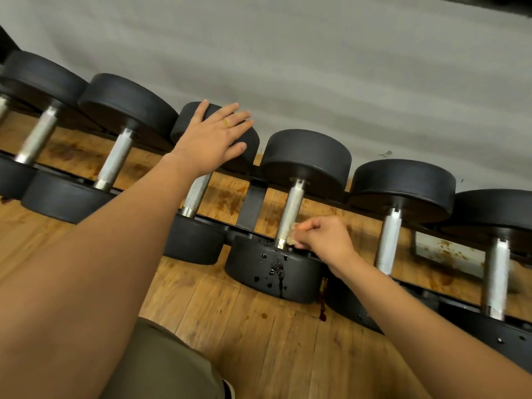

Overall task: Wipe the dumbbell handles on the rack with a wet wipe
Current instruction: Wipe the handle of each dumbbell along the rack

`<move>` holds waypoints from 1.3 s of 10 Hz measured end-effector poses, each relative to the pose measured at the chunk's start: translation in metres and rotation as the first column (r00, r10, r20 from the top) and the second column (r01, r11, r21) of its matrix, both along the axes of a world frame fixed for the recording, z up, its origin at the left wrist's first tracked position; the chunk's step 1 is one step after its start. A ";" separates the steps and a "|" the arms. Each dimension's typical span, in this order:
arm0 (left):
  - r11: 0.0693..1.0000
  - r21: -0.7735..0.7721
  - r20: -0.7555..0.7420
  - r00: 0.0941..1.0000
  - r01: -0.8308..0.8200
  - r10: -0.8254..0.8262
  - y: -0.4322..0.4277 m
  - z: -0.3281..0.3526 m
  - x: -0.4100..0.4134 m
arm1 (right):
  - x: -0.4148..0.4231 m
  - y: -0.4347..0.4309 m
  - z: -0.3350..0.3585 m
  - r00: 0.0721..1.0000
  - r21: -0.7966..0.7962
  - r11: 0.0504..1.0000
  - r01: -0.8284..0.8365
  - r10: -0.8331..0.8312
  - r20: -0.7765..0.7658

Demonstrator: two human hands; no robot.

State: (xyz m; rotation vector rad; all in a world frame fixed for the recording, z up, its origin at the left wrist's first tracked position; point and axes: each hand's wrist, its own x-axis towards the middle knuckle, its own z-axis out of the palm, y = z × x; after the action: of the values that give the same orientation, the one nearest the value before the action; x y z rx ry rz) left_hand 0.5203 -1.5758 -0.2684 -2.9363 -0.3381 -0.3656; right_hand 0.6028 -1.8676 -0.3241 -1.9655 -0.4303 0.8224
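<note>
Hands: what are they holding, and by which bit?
The right hand pinches a crumpled beige wet wipe by one end, against the silver metal dumbbell handle. The left hand holds nothing, resting flat on a black round dumbbell head.

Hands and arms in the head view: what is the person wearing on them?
No sleeves, gloves or watch are in view. The left hand wears a gold ring on one finger; the right hand shows no ring.

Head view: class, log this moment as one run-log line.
right hand pinches wet wipe against dumbbell handle, low end | left hand rests flat on neighbouring dumbbell head | dark drips on near head
</note>
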 end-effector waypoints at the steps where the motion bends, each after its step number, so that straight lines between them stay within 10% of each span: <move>1: 1.000 -0.009 0.003 1.000 0.002 -0.002 -0.001 0.000 0.000 | 0.008 0.007 0.008 0.996 0.065 0.995 0.079 -0.076 -0.045; 8: 1.000 -0.003 0.021 1.000 0.008 -0.008 0.000 0.000 0.000 | -0.001 -0.002 0.008 0.984 -0.090 0.981 -0.169 0.173 0.038; 11: 1.000 -0.007 0.029 1.000 0.001 0.000 0.000 -0.001 0.001 | 0.028 0.036 0.016 0.940 0.194 0.944 0.268 -0.301 0.164; 13: 1.000 0.000 0.042 0.999 -0.009 0.009 -0.002 -0.002 0.001 | 0.018 0.041 0.010 0.862 0.206 0.966 0.154 -0.233 0.450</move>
State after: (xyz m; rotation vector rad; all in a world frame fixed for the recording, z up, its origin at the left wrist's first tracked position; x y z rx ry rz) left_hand 0.5214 -1.5774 -0.2705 -2.9299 -0.3563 -0.4259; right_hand 0.6211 -1.8269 -0.3143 -2.0050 -0.5506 0.1612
